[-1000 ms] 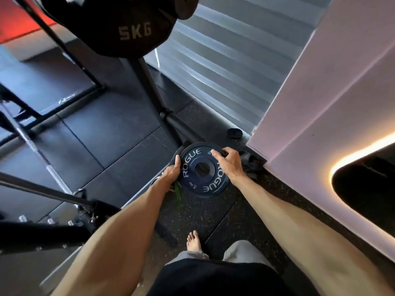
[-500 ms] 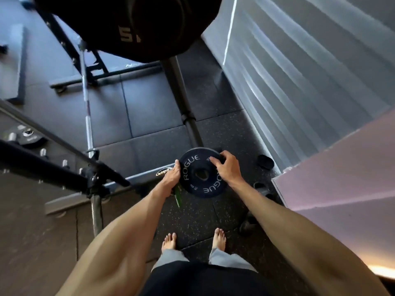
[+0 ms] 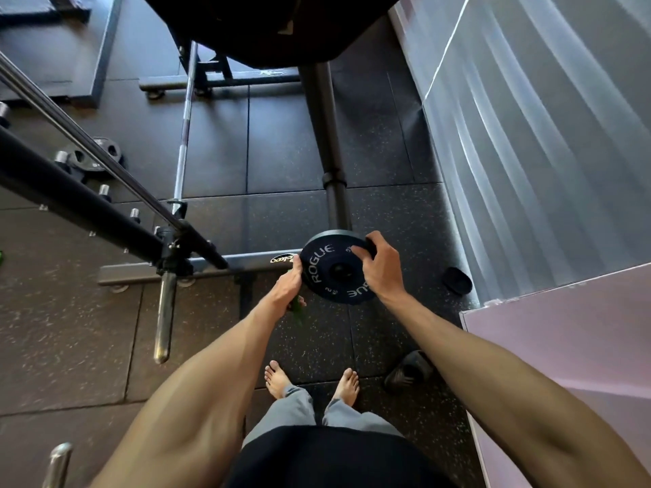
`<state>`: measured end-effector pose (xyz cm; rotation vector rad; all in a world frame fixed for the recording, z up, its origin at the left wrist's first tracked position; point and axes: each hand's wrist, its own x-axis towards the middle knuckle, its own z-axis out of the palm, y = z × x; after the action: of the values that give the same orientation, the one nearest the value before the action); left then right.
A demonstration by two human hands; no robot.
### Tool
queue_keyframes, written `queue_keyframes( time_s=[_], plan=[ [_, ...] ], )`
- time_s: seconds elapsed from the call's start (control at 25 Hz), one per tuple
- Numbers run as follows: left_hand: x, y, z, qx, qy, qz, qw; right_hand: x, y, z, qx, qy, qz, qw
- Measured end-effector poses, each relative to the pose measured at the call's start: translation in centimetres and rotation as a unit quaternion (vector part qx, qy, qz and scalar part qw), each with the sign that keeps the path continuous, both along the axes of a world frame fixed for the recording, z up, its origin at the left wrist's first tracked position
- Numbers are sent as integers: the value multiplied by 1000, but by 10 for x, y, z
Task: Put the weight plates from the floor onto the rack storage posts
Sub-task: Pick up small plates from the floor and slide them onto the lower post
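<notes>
blue plate (image 3: 326, 269) raised off the floor (image 3: 274, 163), right hand (image 3: 382, 272) moved up its rim, both feet (image 3: 278, 380) now showing

The floor (image 3: 387, 220) is laid with dark speckled rubber tiles, and a silver barbell (image 3: 183, 135) lies on it toward the far left. A grey ribbed wall covering (image 3: 546, 153) runs down the right side above a pale pink panel (image 3: 563, 346). Near the panel's foot lie a black sandal (image 3: 408, 371) and a small round black object (image 3: 457, 280), well apart.
</notes>
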<state>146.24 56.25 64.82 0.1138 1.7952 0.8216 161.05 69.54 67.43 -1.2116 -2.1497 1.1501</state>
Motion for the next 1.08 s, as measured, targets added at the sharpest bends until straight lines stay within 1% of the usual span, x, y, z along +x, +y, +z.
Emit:
queue_keyframes(
  time_s=[0.2,0.28,0.4,0.48,0.64,0.8,0.92,1.08],
  plan=[
    [-3,-14,-4,-29,71,-40,996,3,-3,-10,83,7,38,996],
    [-7,-20,-6,-44,93,-57,993,7,-4,-13,126,-7,63,990],
    [-12,-27,-9,-55,107,-56,991,3,5,-12,228,-47,144,962],
    [-14,-29,-10,-52,110,-31,992,-11,17,-8,269,-71,152,948],
    [-17,-27,-9,-111,115,11,987,-38,34,-5,279,-88,137,947],
    [-22,-23,-8,-86,103,35,990,-58,56,-2,271,-94,134,948],
    [-25,-16,-4,-70,120,41,990,-78,75,1,260,-100,128,952],
    [-26,-8,1,-43,127,68,989,-108,105,7,271,-121,141,944]
  ],
)
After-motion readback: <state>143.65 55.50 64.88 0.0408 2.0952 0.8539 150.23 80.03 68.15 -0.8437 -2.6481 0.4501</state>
